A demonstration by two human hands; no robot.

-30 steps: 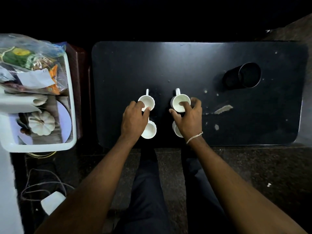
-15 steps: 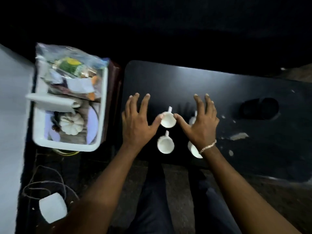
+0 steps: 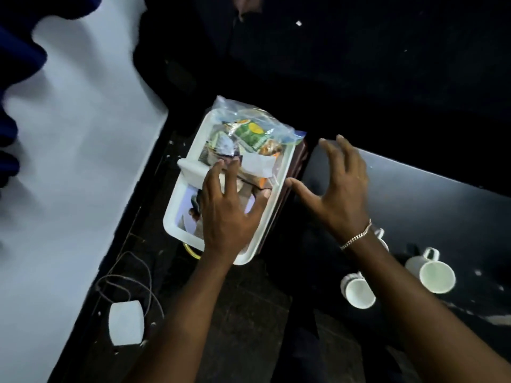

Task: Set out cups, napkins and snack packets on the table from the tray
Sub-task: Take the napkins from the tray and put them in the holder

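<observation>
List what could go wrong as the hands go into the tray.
The right forearm passes directly over the white cups near the table's edge; drawing back could knock one off. The left hand reaches into the cluttered tray, where the loose bag of snack packets could snag or spill.

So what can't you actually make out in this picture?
- Head view: the left hand covers much of the tray, hiding what lies beneath it.
- Snack packets: print blurred, unreadable through the plastic bag.
- One cup is mostly behind the right hand's wrist.
- The table is cut off by the right edge.
</observation>
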